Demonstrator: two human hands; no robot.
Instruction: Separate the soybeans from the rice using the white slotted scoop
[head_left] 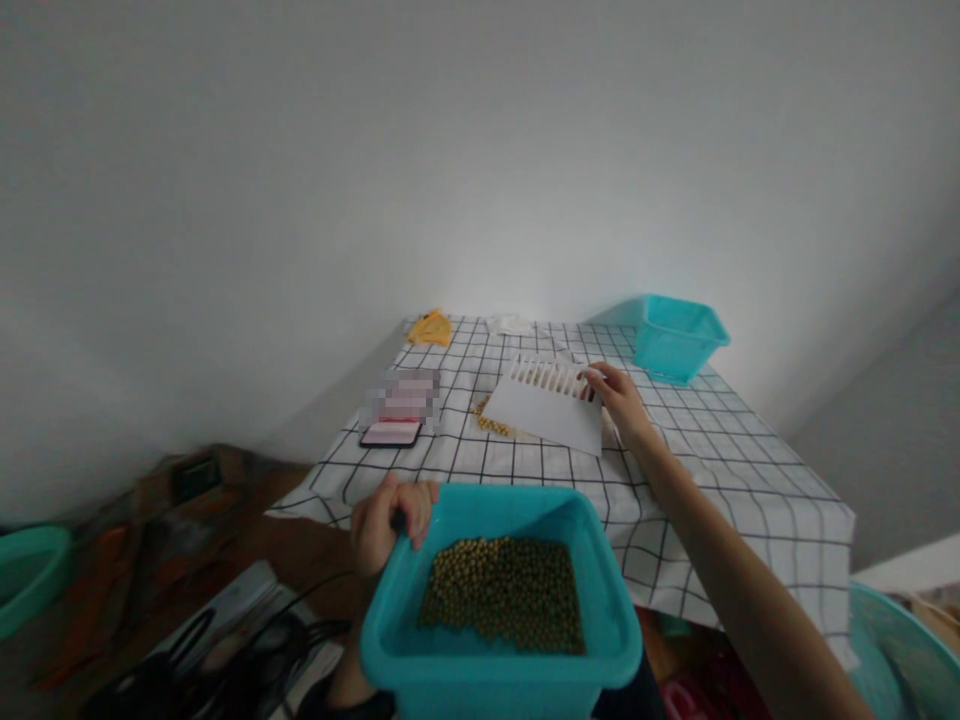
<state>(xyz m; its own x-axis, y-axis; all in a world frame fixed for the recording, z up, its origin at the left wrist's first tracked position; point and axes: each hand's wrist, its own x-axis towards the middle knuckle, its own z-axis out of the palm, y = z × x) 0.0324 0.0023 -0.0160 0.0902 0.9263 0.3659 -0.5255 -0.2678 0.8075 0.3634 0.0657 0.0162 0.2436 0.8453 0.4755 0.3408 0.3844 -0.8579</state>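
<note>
My left hand [396, 512] is closed over the upper left corner of a turquoise plastic basin [379, 628], its fingers curled on the rim. Many small round gold-coloured beads [506, 592] cover the bottom of this basin. On the table, my right hand [613, 392] pinches the right end of a white board [551, 412] with a row of slots along its far edge. The board seems slightly tilted. Beside its left edge lie some more gold beads [491, 420], partly hidden by the board.
A checked cloth [697, 440] covers the table. An upright turquoise basket [679, 340] stands at the back right. At the left lie a phone [391, 432], partly blurred, and a yellow cloth or bag [431, 328]. White crumpled material [510, 324] lies at the back. Cables [277, 650] clutter the lower left.
</note>
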